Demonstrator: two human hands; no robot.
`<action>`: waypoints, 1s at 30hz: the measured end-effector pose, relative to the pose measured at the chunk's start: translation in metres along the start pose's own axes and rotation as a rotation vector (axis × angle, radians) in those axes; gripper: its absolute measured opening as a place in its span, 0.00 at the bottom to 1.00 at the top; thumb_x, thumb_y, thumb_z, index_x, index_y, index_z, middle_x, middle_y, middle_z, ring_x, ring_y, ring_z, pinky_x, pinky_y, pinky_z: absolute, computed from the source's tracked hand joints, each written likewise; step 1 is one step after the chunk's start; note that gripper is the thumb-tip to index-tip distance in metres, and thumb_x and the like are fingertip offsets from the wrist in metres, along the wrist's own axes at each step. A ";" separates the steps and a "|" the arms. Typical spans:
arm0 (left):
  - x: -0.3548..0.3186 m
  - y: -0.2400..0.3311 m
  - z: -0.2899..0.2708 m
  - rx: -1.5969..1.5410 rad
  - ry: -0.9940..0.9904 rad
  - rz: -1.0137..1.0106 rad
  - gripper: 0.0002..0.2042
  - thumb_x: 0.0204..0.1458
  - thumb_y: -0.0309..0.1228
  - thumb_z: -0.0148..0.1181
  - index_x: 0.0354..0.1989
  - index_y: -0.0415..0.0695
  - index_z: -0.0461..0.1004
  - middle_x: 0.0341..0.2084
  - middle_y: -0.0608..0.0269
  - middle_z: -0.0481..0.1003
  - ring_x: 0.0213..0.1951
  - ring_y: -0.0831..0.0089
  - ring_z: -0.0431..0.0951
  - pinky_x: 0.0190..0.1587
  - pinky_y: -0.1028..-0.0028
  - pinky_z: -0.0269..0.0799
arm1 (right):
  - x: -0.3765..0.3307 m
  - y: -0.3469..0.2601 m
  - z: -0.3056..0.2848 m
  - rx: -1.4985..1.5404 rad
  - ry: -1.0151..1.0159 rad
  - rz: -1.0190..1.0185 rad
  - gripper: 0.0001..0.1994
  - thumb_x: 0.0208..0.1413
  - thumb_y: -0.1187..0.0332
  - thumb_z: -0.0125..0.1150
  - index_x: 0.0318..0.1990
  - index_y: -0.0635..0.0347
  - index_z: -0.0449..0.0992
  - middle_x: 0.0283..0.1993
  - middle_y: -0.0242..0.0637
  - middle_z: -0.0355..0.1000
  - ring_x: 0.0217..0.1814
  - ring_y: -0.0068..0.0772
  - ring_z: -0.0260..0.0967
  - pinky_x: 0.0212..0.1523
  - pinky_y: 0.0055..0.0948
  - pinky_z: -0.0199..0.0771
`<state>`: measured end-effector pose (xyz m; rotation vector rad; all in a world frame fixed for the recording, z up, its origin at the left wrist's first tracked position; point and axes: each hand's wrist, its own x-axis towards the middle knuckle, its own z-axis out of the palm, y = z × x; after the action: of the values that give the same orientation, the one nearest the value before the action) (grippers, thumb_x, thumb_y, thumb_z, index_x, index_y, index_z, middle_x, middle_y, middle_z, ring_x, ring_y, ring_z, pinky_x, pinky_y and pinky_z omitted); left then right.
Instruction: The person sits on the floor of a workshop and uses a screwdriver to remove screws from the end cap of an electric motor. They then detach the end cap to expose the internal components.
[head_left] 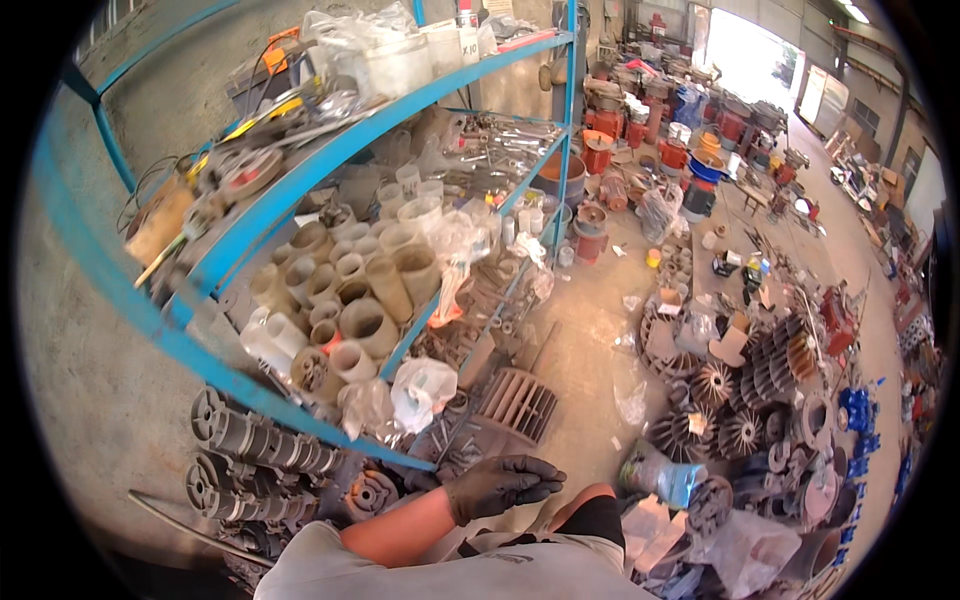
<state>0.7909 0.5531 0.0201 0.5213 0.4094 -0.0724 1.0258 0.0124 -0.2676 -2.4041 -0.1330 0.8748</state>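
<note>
My left hand (pixel 505 486), in a black glove, reaches in from the lower edge, in front of my body. Its fingers lie loosely stretched out side by side, and nothing shows in them. Nearest beyond it is a rusty slatted metal drum (pixel 514 404) on the floor, apart from the hand. Past the wrist, by the foot of the blue shelf rack (pixel 330 410), lies a round metal part with an orange centre (pixel 370 493). My right hand is out of the picture.
The rack carries stacked tube sleeves (pixel 368 325), plastic bags and metal tools (pixel 505 145). Dark ribbed cylindrical parts (pixel 260 445) lie at lower left. On the right are finned rotors (pixel 740 430), blue parts (pixel 858 410) and a clear plastic bag (pixel 755 545). Red motors (pixel 598 150) stand farther back.
</note>
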 end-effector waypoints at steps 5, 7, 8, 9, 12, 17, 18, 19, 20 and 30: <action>0.133 0.101 0.006 0.147 0.111 0.114 0.12 0.71 0.36 0.61 0.52 0.41 0.80 0.40 0.64 0.81 0.39 0.76 0.81 0.41 0.76 0.77 | 0.157 -0.097 -0.009 -0.064 -0.054 -0.094 0.13 0.62 0.61 0.65 0.45 0.60 0.86 0.36 0.37 0.83 0.36 0.36 0.81 0.39 0.38 0.81; 0.183 0.154 -0.012 0.412 0.164 0.220 0.13 0.72 0.41 0.59 0.43 0.43 0.79 0.29 0.69 0.75 0.28 0.78 0.73 0.31 0.77 0.68 | 0.228 -0.120 -0.032 -0.121 -0.057 -0.119 0.13 0.61 0.61 0.64 0.44 0.60 0.86 0.36 0.37 0.83 0.36 0.36 0.81 0.40 0.39 0.81; 0.207 0.186 -0.019 0.396 0.168 0.266 0.14 0.73 0.42 0.58 0.41 0.44 0.78 0.26 0.71 0.72 0.25 0.79 0.70 0.27 0.77 0.64 | 0.266 -0.131 -0.047 -0.149 -0.054 -0.140 0.12 0.61 0.61 0.64 0.44 0.59 0.86 0.36 0.37 0.83 0.37 0.36 0.81 0.40 0.39 0.81; 0.229 0.215 -0.027 0.377 0.173 0.317 0.15 0.73 0.43 0.57 0.38 0.45 0.78 0.23 0.72 0.69 0.21 0.80 0.67 0.23 0.77 0.60 | 0.296 -0.144 -0.071 -0.175 -0.051 -0.148 0.12 0.61 0.62 0.64 0.43 0.59 0.86 0.36 0.37 0.83 0.37 0.36 0.81 0.40 0.39 0.82; 0.282 0.293 -0.014 0.078 0.394 0.353 0.19 0.72 0.49 0.58 0.34 0.46 0.75 0.15 0.75 0.62 0.15 0.81 0.58 0.19 0.76 0.52 | 0.401 -0.164 -0.129 -0.285 -0.046 -0.244 0.11 0.60 0.62 0.64 0.42 0.59 0.86 0.36 0.37 0.83 0.37 0.37 0.81 0.40 0.39 0.82; 0.356 0.435 0.008 0.418 0.878 0.450 0.24 0.66 0.57 0.65 0.40 0.45 0.80 0.17 0.77 0.58 0.18 0.81 0.54 0.21 0.75 0.48 | 0.573 -0.158 -0.265 -1.013 0.168 -0.762 0.10 0.59 0.63 0.64 0.40 0.58 0.86 0.36 0.37 0.83 0.37 0.38 0.81 0.41 0.40 0.82; 0.368 0.457 -0.018 0.463 0.904 0.403 0.26 0.65 0.58 0.66 0.44 0.43 0.82 0.18 0.77 0.57 0.19 0.81 0.53 0.22 0.75 0.47 | 0.606 -0.162 -0.292 -1.170 0.283 -0.928 0.10 0.59 0.63 0.64 0.40 0.58 0.86 0.36 0.37 0.83 0.37 0.39 0.81 0.41 0.40 0.82; 0.376 0.492 -0.041 0.562 0.969 0.407 0.28 0.65 0.59 0.65 0.50 0.41 0.83 0.20 0.70 0.65 0.22 0.76 0.64 0.25 0.72 0.57 | 0.635 -0.189 -0.302 -1.080 0.318 -1.037 0.08 0.56 0.62 0.65 0.34 0.54 0.84 0.36 0.37 0.82 0.38 0.39 0.81 0.42 0.41 0.81; 0.389 0.519 -0.070 0.711 1.130 0.421 0.31 0.64 0.61 0.64 0.51 0.39 0.84 0.24 0.65 0.71 0.27 0.71 0.71 0.30 0.69 0.64 | 0.665 -0.219 -0.312 -0.994 0.349 -1.150 0.08 0.53 0.61 0.65 0.27 0.51 0.82 0.36 0.36 0.81 0.38 0.38 0.80 0.43 0.42 0.80; 0.451 0.677 -0.142 1.594 1.484 -0.348 0.37 0.71 0.66 0.40 0.84 0.64 0.56 0.73 0.49 0.72 0.70 0.50 0.75 0.68 0.60 0.71 | 0.803 -0.413 -0.331 -0.661 0.031 -0.666 0.08 0.58 0.59 0.60 0.38 0.51 0.79 0.42 0.33 0.74 0.42 0.36 0.70 0.43 0.40 0.68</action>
<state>1.2683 1.2264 0.0463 2.0797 1.9438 -0.3618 1.8978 0.4187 -0.2853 -2.6468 -1.2986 0.5130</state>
